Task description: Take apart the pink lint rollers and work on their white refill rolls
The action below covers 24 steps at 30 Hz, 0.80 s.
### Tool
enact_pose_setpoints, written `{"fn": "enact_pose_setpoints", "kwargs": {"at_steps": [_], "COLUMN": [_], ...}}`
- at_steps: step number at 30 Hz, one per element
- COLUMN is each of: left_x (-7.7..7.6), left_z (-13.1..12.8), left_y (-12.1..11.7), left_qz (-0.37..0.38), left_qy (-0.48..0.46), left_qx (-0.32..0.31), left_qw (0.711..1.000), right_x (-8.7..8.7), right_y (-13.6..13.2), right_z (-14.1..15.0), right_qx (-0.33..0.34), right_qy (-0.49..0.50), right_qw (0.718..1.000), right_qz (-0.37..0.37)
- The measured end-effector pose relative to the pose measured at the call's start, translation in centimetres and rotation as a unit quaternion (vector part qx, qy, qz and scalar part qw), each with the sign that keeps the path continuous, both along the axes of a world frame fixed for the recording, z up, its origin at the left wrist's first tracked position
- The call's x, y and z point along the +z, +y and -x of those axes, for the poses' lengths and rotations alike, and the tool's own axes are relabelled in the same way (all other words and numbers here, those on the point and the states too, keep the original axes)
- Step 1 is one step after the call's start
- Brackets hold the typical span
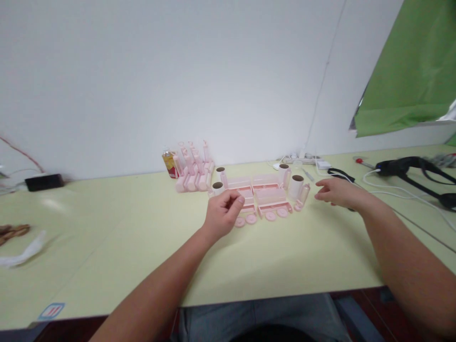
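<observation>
Left hand (223, 213): fingers curled, thumb laid over them; can't tell if anything is pinched inside. It blocks part of the left-hand pink boxes (239, 182). Contact with them unclear.

Right hand (337, 191): fingers extended, thumb apart, nothing seen in the grip. Just right of a slim pink tube (304, 194), not touching. Its far fingers are hidden.

Between the hands: right-hand pink boxes (270, 195), lids up. Round pink discs (270, 216) lie flat along the near edge of the boxes. White rolls (295, 186) with brown cores stand on both sides; the near left one is partly covered by the left hand.

Behind left: a cluster of pink dispensers (194, 171), overlapping, hard to count. They partly hide a bottle (170, 164), yellow contents, red label, text unreadable.

Table (124, 247) near-left corner: blue-bordered sticker (52, 311), two red strokes, maybe "11".

Far right: black headgear (402, 166), blurred, cut off by frame. Far left: brown object (14, 232), also cut off, can't identify.
</observation>
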<state>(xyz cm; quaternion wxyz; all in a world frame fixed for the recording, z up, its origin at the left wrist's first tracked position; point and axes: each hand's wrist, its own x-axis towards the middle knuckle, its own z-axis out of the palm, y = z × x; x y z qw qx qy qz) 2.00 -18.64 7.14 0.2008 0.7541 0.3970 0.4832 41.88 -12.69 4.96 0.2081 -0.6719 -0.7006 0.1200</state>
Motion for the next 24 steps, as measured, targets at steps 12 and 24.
{"fn": "enact_pose_setpoints", "kwargs": {"at_steps": [12,24], "left_x": [-4.8,-6.6], "left_z": [11.7,12.5], "left_y": [-6.7,-6.9], "left_qz": [0.086,0.06], "left_qy": [0.307,0.395], "left_qx": [0.201,0.366], "left_qw": [0.926,0.841], "right_x": [-9.7,-11.3], "right_y": [-7.7,-9.3], "right_z": [1.1,2.6], "right_qx": [0.066,0.033], "right_qy": [-0.148,-0.167], "right_qw": [0.984,0.975], "right_qz": [-0.073,-0.144]}}
